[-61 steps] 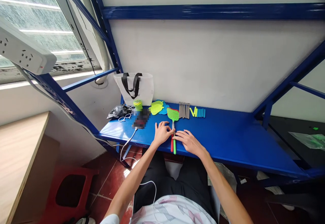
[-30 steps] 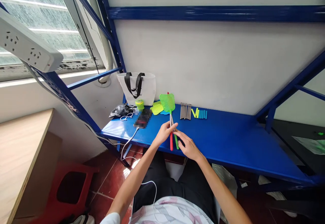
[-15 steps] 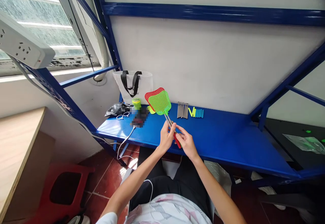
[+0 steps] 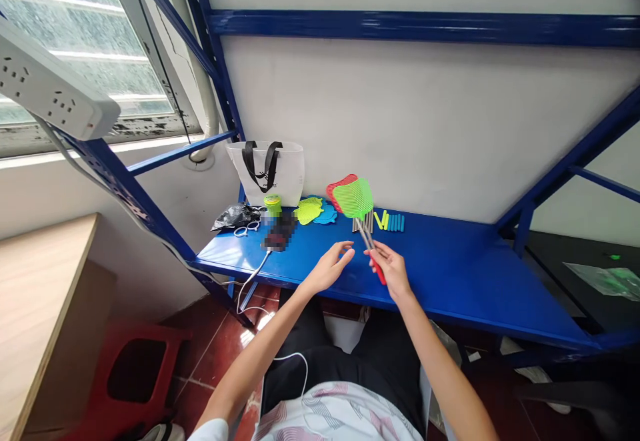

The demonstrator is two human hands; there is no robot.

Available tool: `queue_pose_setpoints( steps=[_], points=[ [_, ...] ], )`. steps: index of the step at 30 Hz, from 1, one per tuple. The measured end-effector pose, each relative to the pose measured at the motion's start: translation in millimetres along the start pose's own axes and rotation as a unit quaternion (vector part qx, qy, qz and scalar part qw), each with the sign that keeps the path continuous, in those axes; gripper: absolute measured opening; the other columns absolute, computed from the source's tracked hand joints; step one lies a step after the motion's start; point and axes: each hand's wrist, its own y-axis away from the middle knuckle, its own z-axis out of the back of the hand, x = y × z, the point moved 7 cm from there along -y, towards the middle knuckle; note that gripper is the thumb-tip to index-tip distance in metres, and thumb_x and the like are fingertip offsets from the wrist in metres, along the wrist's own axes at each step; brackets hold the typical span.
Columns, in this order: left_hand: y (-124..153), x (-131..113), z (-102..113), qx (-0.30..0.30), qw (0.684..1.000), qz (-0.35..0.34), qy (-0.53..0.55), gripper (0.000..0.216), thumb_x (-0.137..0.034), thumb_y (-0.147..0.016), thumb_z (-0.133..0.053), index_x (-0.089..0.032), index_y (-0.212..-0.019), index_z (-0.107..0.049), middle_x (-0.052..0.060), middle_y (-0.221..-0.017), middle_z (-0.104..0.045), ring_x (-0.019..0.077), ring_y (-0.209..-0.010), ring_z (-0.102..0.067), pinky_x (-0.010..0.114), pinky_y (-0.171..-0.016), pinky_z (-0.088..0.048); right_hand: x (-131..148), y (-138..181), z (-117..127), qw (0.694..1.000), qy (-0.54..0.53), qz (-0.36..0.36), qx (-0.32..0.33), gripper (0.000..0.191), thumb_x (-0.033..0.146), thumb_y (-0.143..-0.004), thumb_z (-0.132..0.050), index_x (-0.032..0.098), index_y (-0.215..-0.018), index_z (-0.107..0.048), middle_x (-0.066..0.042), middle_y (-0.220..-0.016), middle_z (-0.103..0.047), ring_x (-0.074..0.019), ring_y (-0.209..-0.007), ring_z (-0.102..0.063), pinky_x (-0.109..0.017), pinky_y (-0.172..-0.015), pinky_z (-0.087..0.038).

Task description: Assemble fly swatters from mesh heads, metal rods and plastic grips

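My right hand point(image 4: 393, 269) is closed round the handles of two fly swatters, a green one point(image 4: 354, 198) in front and a red one point(image 4: 340, 186) behind it. Both are lifted above the blue shelf point(image 4: 450, 274), their heads tilted up and to the left. My left hand point(image 4: 330, 266) hovers just left of the swatter shafts with its fingers loosely curved and apart, holding nothing.
At the back of the shelf lie metal rods point(image 4: 364, 222), yellow and blue handle pieces point(image 4: 391, 222), yellow-green and blue swatter heads point(image 4: 313, 211), a green tape roll point(image 4: 273, 205), scissors point(image 4: 243, 230), a black bag point(image 4: 234, 216) and a white tote bag point(image 4: 267, 171). A power strip point(image 4: 50, 97) hangs upper left.
Both hands lifted the two swatters off the shelf. The left hand has since let go, and the right hand has carried them to the right.
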Motion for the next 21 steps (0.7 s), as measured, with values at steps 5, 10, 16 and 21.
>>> queue_pose_setpoints(
  steps=[5, 10, 16, 21],
  points=[
    [-11.3, 24.8, 15.5, -0.01, 0.998, -0.011, -0.065, 0.043, -0.059, -0.115, -0.05, -0.029, -0.127, -0.079, 0.007, -0.136, -0.076, 0.0268, -0.124, -0.073, 0.036, -0.107, -0.058, 5.1, -33.2, 112.8, 0.989, 0.097, -0.003, -0.113, 0.077, 0.061, -0.074, -0.095, 0.016, -0.134, -0.081, -0.015, -0.105, -0.086, -0.0215, -0.076, -0.072, -0.032, -0.06, -0.059],
    [-21.7, 66.9, 33.3, -0.049, 0.971, -0.005, -0.235, 0.037, -0.048, -0.115, -0.051, -0.025, -0.119, -0.079, 0.012, -0.137, -0.073, 0.033, -0.133, -0.066, 0.048, -0.116, -0.05, -0.3, -36.7, 212.6, 0.95, 0.251, -0.029, -0.183, 0.076, 0.061, -0.076, -0.08, 0.009, -0.131, -0.082, -0.02, -0.101, -0.087, -0.0317, -0.085, -0.078, -0.035, -0.063, -0.054],
    [-24.1, 88.8, 54.3, -0.054, 0.96, -0.01, -0.275, 0.033, -0.042, -0.115, -0.05, -0.027, -0.127, -0.076, 0.01, -0.145, -0.07, 0.032, -0.135, -0.065, 0.047, -0.116, -0.048, -1.4, -31.9, 270.3, 0.861, 0.453, -0.058, -0.226, 0.051, 0.046, -0.086, -0.064, 0.016, -0.119, -0.087, -0.017, -0.099, -0.087, -0.035, -0.097, -0.078, -0.042, -0.083, -0.056],
    [-24.3, 90.3, 57.0, -0.049, 0.96, -0.016, -0.277, 0.031, -0.041, -0.115, -0.051, -0.027, -0.129, -0.075, 0.009, -0.146, -0.07, 0.0318, -0.135, -0.065, 0.047, -0.117, -0.047, -0.2, -26.9, 279.9, 0.784, 0.563, -0.054, -0.257, 0.05, 0.036, -0.095, -0.056, 0.013, -0.128, -0.086, -0.022, -0.11, -0.081, -0.0368, -0.103, -0.075, -0.047, -0.094, -0.055]
  ],
)
